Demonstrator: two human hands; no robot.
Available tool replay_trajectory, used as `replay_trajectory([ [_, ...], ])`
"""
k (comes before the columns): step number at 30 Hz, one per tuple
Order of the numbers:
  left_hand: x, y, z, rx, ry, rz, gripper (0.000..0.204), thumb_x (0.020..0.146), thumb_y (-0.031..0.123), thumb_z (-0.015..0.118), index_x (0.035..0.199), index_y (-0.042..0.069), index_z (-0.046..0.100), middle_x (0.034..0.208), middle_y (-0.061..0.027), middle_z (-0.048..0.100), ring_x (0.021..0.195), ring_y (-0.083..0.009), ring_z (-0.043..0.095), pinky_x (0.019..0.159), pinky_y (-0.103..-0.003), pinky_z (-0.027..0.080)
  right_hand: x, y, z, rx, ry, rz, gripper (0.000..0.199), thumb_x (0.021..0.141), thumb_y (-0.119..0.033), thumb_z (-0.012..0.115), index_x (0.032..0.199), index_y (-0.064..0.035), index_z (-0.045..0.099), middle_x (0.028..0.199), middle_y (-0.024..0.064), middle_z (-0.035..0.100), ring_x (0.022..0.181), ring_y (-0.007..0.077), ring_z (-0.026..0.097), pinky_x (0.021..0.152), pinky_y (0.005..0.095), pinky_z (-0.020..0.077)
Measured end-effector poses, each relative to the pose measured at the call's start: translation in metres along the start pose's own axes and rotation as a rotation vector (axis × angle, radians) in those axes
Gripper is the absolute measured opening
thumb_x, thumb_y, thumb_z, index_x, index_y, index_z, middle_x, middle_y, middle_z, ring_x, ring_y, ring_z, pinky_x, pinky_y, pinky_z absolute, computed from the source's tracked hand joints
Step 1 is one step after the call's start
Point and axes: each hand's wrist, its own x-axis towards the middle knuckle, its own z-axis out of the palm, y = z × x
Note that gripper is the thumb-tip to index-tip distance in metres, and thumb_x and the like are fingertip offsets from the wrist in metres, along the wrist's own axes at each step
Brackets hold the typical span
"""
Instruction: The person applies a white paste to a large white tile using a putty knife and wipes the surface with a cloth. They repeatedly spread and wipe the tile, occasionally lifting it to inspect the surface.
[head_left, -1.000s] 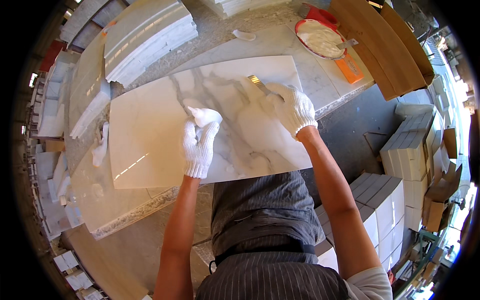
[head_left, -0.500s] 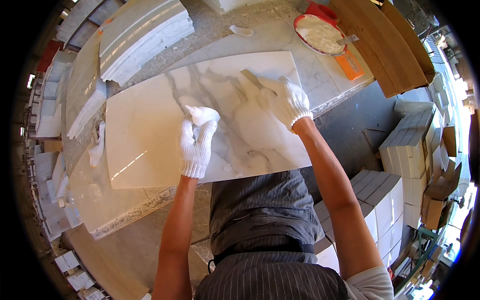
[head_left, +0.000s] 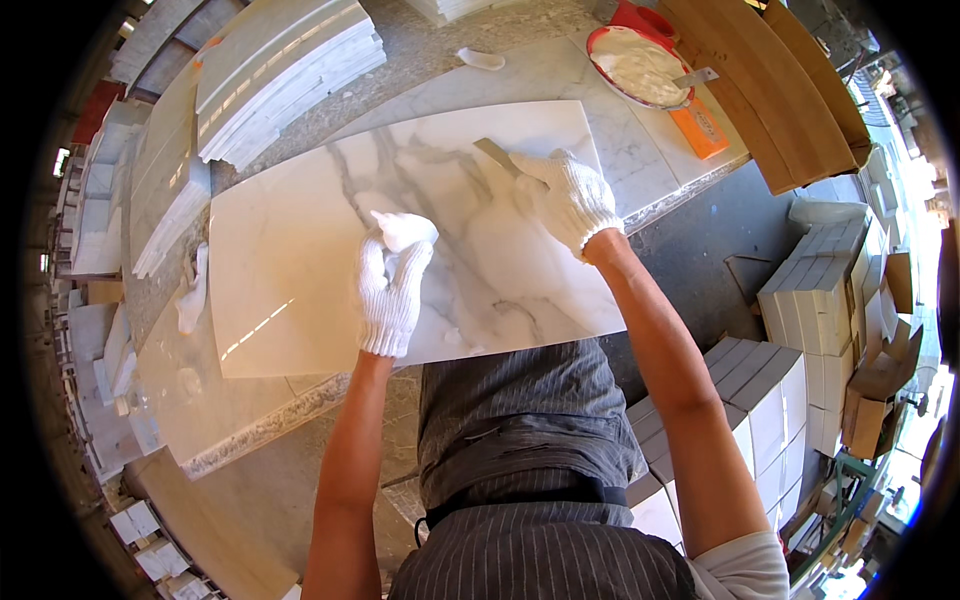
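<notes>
White knit gloves on left hand [head_left: 392, 283] and right hand [head_left: 572, 196], bare forearms, grey striped apron, white sleeve

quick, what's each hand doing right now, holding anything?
Left hand: closed on a white lump, pressed to the marble slab.
Right hand: closed on a scraper, blade on the slab.

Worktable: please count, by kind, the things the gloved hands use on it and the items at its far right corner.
Marble slab: 1
White cloth wad: 1
Putty knife: 1
Red bowl of white paste: 1
Orange trowel: 1
Total: 5
</notes>
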Motion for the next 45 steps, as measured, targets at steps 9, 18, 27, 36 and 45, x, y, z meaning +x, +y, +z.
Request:
replay_trajectory([
  [9,-0.001,-0.004,-0.002,0.088,0.009,0.044,0.030,0.088,0.011,0.073,0.114,0.002,0.062,0.106,-0.0047,0.066,0.099,-0.0135,0.060,0.088,-0.032,0.048,-0.004,0.007,0.006,0.059,-0.021,-0.081,0.033,0.092,-0.024,0.057,0.121,-0.0167,0.070,0.102,0.0209,0.065,0.091,0.0382,0.063,0.081,0.0425,0.0495],
  [18,0.001,-0.003,0.000,0.034,0.007,0.024,0.032,0.088,0.011,0.073,0.117,0.001,0.062,0.106,-0.0060,0.067,0.096,-0.0149,0.061,0.086,-0.032,0.049,-0.001,-0.002,0.003,0.039,0.000,0.030,0.033,0.093,-0.025,0.054,0.121,-0.0169,0.070,0.106,0.0195,0.064,0.095,0.0368,0.063,0.082,0.0424,0.0497],
  [27,0.001,-0.003,0.001,0.012,0.016,0.019,0.031,0.088,0.009,0.072,0.116,0.002,0.062,0.106,-0.0057,0.067,0.096,-0.0146,0.061,0.086,-0.031,0.050,0.001,0.006,0.012,0.049,0.036,-0.034,0.033,0.092,-0.024,0.055,0.120,-0.0171,0.070,0.104,0.0193,0.064,0.093,0.0371,0.062,0.082,0.0420,0.0494],
  [36,0.002,0.001,0.001,0.028,0.003,0.011,0.031,0.089,0.009,0.072,0.117,0.002,0.062,0.105,-0.0052,0.067,0.095,-0.0140,0.061,0.085,-0.031,0.049,0.005,0.005,0.004,0.052,-0.048,-0.015,0.033,0.092,-0.024,0.053,0.119,-0.0171,0.069,0.117,0.0205,0.064,0.104,0.0378,0.063,0.087,0.0422,0.0507],
  [45,-0.001,0.005,0.001,0.080,0.041,0.040,0.031,0.089,0.010,0.072,0.117,0.002,0.062,0.104,-0.0057,0.067,0.094,-0.0138,0.062,0.083,-0.030,0.050,0.009,0.018,0.000,0.086,-0.094,-0.086,0.036,0.093,-0.025,0.054,0.126,-0.0194,0.067,0.114,0.0188,0.064,0.100,0.0361,0.064,0.084,0.0415,0.0519],
])
